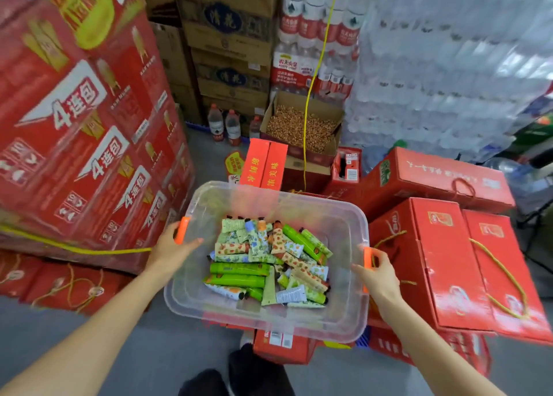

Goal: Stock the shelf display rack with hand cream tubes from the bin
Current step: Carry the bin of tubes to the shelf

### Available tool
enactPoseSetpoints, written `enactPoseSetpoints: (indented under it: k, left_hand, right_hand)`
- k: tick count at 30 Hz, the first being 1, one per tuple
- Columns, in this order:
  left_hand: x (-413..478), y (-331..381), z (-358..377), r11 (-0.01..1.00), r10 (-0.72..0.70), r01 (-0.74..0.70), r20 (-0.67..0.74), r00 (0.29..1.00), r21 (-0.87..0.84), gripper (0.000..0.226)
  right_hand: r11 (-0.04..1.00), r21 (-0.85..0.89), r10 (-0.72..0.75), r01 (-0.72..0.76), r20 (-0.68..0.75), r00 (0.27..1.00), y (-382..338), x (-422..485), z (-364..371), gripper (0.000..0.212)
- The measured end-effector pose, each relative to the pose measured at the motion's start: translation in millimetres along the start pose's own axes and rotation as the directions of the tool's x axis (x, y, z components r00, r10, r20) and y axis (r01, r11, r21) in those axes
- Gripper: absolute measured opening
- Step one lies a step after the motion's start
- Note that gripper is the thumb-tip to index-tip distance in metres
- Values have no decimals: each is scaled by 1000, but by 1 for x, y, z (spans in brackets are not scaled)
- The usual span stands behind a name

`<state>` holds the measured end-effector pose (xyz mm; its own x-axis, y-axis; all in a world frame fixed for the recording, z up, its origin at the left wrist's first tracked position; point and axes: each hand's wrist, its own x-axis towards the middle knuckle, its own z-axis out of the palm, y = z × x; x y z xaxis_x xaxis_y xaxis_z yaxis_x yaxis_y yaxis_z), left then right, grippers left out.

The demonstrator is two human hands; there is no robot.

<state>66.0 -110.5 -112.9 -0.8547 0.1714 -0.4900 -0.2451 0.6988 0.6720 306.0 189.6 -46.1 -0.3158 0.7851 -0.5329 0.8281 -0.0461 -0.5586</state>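
Dark shoes [239, 374] are cut off at the bottom edge. Above them, the left hand [170, 249] grips the left orange clip [182, 229] of a clear plastic bin [338, 225], fingers curled behind it and partly hidden. The right hand [378, 276] grips the right orange clip [367, 258] likewise. Hand cream tubes [269, 261] lie jumbled in the bin. Whether it rests on the red cartons [281, 346] beneath cannot be told. Beyond stand an open box of brown nuts [299, 129] and blurred packs of bottled water [434, 66].

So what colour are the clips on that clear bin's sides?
Bright orange clips on the bin, clearest in the head view.
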Motion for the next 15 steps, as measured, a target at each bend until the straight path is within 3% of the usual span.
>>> enactPoseSetpoints:
  k: [5,9,12,15]
  left_hand:
    - [-47,-58,-35,988,-32,27,-30,999,-150,49]
    - [-99,-138,-74,975,-73,63,-40,997,-212,70]
    - [-143,-193,-114,963,-75,45,-105,992,-266,82]
    - [-198,-239,-161,929,-135,70,-155,979,-364,64]
  right_hand:
    - [991,-74,-110,114,47,993,3,-48,19,67]
    - [923,-272,-236,272,158,959,8,-103,48,72]
    - [864,-322,-319,387,245,915,3,-152,81,77]
    - [783,-363,-395,505,336,855,-9,-209,119,73]
